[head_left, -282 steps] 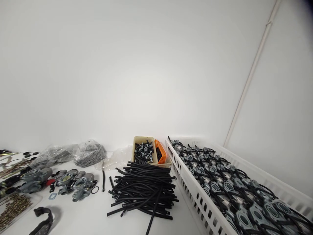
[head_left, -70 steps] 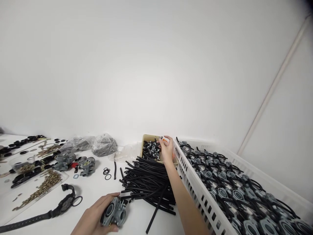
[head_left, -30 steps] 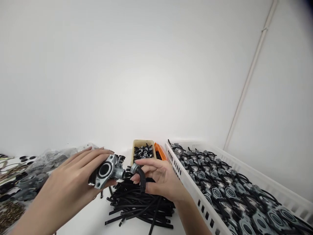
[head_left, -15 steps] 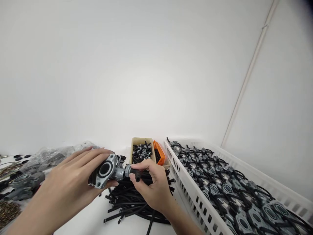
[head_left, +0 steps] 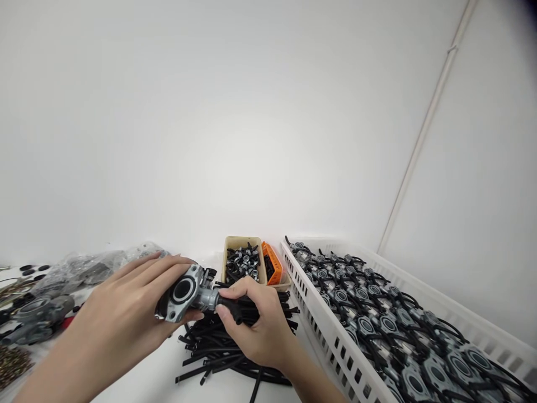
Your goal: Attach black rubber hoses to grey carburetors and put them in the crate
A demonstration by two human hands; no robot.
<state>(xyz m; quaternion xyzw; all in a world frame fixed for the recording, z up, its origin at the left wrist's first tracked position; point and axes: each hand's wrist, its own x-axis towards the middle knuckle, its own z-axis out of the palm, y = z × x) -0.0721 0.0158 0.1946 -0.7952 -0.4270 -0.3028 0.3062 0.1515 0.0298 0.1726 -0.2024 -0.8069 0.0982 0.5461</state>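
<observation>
A grey metal carburetor [head_left: 184, 292] with a round black-lined bore faces me, held by my left hand [head_left: 130, 302], whose fingers wrap over its top and whose thumb lies beneath. My right hand [head_left: 260, 324] pinches a cap [head_left: 215, 298] with a bent black rubber boot [head_left: 230, 309] between thumb and fingertips. That cap meets the end of the carburetor's side tube; whether it is threaded on, I cannot tell. Beneath both hands spreads a pile of black rubber hoses [head_left: 222, 350].
Right, a white slatted crate [head_left: 331, 336] holds rows of similar carburetors. Behind the hands stand a cream bin [head_left: 229, 243] of capped boots and an orange basket [head_left: 274, 263]. At left lie plastic bags [head_left: 100, 266], another carburetor [head_left: 37, 319] and small brass-coloured parts [head_left: 14, 364].
My right hand has moved slightly left, bringing the capped boot from a small gap up against the carburetor's side tube. My left hand keeps its hold.
</observation>
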